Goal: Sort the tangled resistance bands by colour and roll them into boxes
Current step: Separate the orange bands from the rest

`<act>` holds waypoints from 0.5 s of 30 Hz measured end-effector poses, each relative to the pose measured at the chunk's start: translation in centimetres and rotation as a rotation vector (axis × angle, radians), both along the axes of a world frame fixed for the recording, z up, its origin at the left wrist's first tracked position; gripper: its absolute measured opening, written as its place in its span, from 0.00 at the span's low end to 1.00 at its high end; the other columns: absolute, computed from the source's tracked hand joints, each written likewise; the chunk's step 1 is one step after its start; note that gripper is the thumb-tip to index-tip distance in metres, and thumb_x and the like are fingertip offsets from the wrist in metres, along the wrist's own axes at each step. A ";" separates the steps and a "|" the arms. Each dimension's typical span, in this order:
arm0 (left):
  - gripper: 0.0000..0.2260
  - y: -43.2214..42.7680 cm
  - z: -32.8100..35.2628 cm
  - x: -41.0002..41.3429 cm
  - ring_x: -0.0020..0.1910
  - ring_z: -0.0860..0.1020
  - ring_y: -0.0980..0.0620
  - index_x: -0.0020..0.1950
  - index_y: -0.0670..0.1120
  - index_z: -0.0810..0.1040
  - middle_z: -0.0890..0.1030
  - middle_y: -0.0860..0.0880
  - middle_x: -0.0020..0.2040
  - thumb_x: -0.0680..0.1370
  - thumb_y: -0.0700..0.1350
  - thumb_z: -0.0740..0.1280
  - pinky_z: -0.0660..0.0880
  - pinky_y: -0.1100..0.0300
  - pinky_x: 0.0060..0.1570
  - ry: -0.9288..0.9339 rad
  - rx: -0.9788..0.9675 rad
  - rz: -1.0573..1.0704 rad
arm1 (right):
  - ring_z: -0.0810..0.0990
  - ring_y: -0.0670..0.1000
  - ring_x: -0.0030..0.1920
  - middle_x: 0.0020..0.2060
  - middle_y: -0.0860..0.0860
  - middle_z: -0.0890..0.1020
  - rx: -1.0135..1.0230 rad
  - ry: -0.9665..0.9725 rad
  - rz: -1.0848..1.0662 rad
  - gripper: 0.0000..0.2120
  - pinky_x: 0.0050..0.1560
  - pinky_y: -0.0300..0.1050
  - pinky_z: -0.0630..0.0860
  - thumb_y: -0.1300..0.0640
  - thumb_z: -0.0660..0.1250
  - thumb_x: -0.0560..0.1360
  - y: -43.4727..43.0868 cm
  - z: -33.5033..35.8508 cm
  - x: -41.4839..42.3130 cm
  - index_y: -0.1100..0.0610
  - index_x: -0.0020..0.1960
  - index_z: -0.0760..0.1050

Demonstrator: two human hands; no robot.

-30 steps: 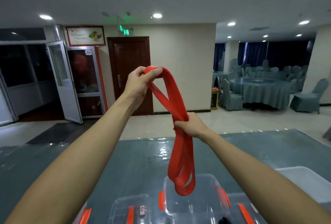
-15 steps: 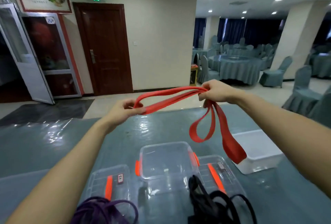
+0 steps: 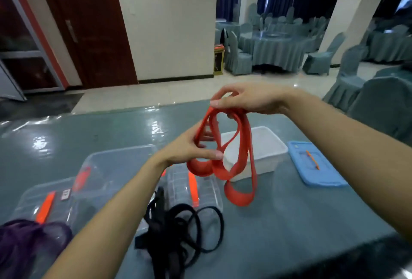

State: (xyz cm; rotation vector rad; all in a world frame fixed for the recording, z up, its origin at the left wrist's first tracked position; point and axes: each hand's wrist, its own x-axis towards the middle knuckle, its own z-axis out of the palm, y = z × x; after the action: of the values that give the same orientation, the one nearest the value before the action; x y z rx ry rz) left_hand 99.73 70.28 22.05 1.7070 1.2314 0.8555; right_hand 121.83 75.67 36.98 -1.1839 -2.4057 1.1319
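The left hand point(image 3: 189, 149) pinches the lower loops of the red band point(image 3: 246, 145), which hangs in loose folds above the table; the right hand point(image 3: 252, 100) grips its top. To roll it well, wind the loops flat and even into one tight coil, none slipping free, then lower it into the white box point(image 3: 274, 156) just behind.

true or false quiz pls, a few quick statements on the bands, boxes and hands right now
1. The left hand and the right hand both hold the red band. True.
2. The red band lies inside the white box. False: it hangs in loops from the hands, above the table.
3. The blue lid is on the white box. False: it lies on the table to the box's right.
4. The black bands lie loose, in neither hand. True.
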 end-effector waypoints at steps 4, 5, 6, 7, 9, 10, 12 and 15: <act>0.39 0.9 -5.5 11.4 0.59 0.84 0.61 0.71 0.60 0.76 0.84 0.59 0.65 0.63 0.54 0.86 0.78 0.65 0.57 -0.089 -0.152 -0.036 | 0.82 0.49 0.42 0.46 0.55 0.84 -0.085 0.156 -0.201 0.15 0.48 0.50 0.80 0.46 0.75 0.80 2.4 -7.4 8.0 0.53 0.62 0.81; 0.38 1.1 -6.8 13.8 0.59 0.84 0.62 0.70 0.59 0.77 0.85 0.60 0.62 0.63 0.51 0.87 0.78 0.65 0.58 -0.117 -0.192 -0.039 | 0.81 0.48 0.40 0.43 0.53 0.84 -0.125 0.214 -0.261 0.13 0.46 0.48 0.78 0.48 0.74 0.81 2.5 -9.7 9.4 0.55 0.61 0.81; 0.37 1.3 -8.2 15.9 0.60 0.84 0.62 0.70 0.57 0.78 0.86 0.61 0.61 0.63 0.49 0.87 0.78 0.65 0.60 -0.135 -0.225 -0.040 | 0.79 0.46 0.38 0.42 0.51 0.83 -0.170 0.275 -0.315 0.12 0.46 0.46 0.75 0.51 0.74 0.82 2.6 -12.0 10.7 0.57 0.61 0.80; 0.37 1.5 -9.7 17.9 0.62 0.84 0.61 0.70 0.56 0.78 0.87 0.60 0.61 0.64 0.46 0.87 0.78 0.64 0.62 -0.144 -0.252 -0.038 | 0.79 0.45 0.39 0.43 0.51 0.82 -0.215 0.319 -0.360 0.12 0.48 0.46 0.74 0.53 0.73 0.82 2.7 -14.2 11.9 0.58 0.62 0.80; 0.33 1.1 -12.5 21.2 0.63 0.84 0.61 0.68 0.54 0.80 0.88 0.54 0.63 0.67 0.40 0.87 0.78 0.65 0.63 -0.138 -0.294 -0.036 | 0.79 0.47 0.44 0.49 0.54 0.82 -0.280 0.327 -0.414 0.15 0.53 0.48 0.74 0.55 0.74 0.82 2.5 -18.2 14.2 0.60 0.65 0.79; 0.31 0.8 -13.6 22.4 0.62 0.84 0.61 0.67 0.53 0.81 0.88 0.53 0.62 0.68 0.39 0.87 0.78 0.66 0.62 -0.126 -0.315 -0.037 | 0.80 0.49 0.47 0.52 0.55 0.82 -0.310 0.319 -0.427 0.17 0.55 0.49 0.75 0.55 0.75 0.81 2.4 -19.8 15.4 0.61 0.66 0.79; 0.28 0.5 -14.9 24.1 0.58 0.85 0.57 0.65 0.48 0.82 0.88 0.44 0.60 0.68 0.40 0.87 0.82 0.59 0.62 -0.125 -0.381 -0.051 | 0.81 0.50 0.47 0.50 0.55 0.83 -0.388 0.349 -0.450 0.19 0.54 0.49 0.77 0.55 0.78 0.77 2.4 -21.9 17.4 0.60 0.64 0.79; 0.36 2.0 -14.9 25.6 0.55 0.85 0.50 0.72 0.47 0.77 0.88 0.37 0.57 0.66 0.44 0.87 0.81 0.47 0.66 -0.174 -0.444 -0.036 | 0.77 0.49 0.36 0.38 0.53 0.81 -0.467 0.493 -0.521 0.22 0.40 0.45 0.75 0.51 0.78 0.70 5.0 -23.0 19.3 0.60 0.59 0.79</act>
State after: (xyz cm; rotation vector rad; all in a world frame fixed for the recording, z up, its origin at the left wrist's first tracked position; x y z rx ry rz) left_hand 125.32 72.30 7.11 1.2677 1.1651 0.6354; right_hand 141.16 80.62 14.03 -1.3459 -1.4015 1.6001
